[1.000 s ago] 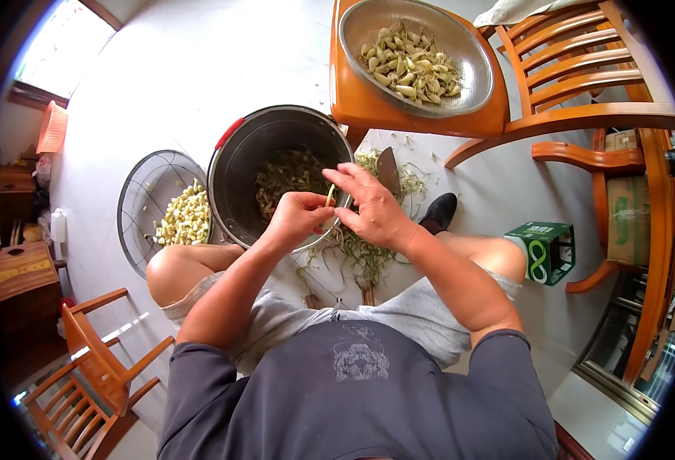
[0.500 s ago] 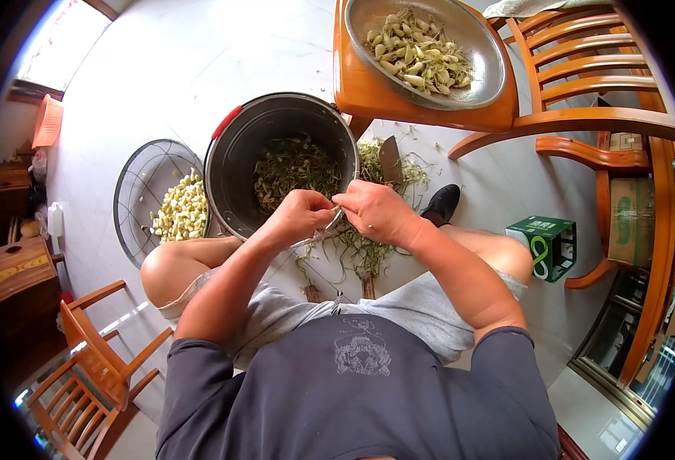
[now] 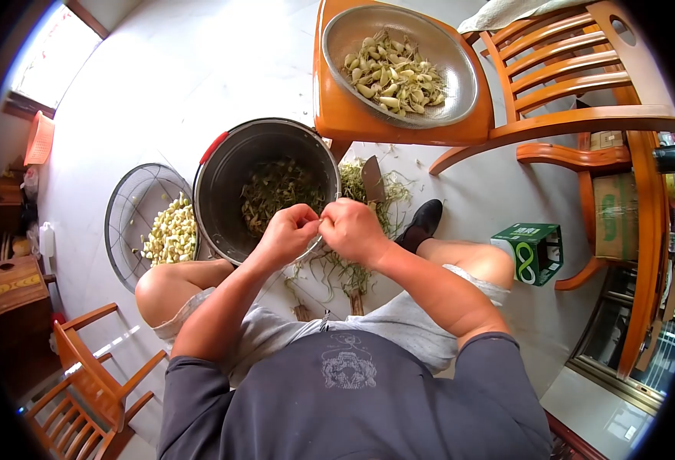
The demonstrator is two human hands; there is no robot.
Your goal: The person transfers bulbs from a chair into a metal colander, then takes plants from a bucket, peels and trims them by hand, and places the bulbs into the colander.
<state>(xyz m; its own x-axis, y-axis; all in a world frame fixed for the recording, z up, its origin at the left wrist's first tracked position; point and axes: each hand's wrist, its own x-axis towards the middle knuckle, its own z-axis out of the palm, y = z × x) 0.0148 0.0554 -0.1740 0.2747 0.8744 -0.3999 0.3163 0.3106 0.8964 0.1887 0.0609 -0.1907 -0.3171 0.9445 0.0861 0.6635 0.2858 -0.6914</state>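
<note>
My left hand (image 3: 288,236) and my right hand (image 3: 355,231) meet over the near rim of a dark pot (image 3: 216,192). Both are closed in a pinch, fingertips nearly touching. Whatever sits between them is too small and too covered to make out. Dry-looking peelings and stem trimmings (image 3: 276,192) lie in the bottom of the pot. Left of it, a round wire basket (image 3: 123,218) contains cleaned pale bulbs (image 3: 170,234). Untrimmed whitish bulbs with stringy roots (image 3: 393,73) fill part of a metal strainer (image 3: 460,84) on an orange wooden chair (image 3: 326,115).
Cut green stems (image 3: 345,272) and a cleaver blade (image 3: 373,179) lie on the floor right of the pot, near my shoe (image 3: 428,218). A green box (image 3: 528,254) stands beyond my right knee. Wooden chairs (image 3: 92,368) flank both sides.
The view has shifted, so the surroundings sit slightly lower and further left. My hands remain together over the pot rim, with the fingers of both curled in a little more.
</note>
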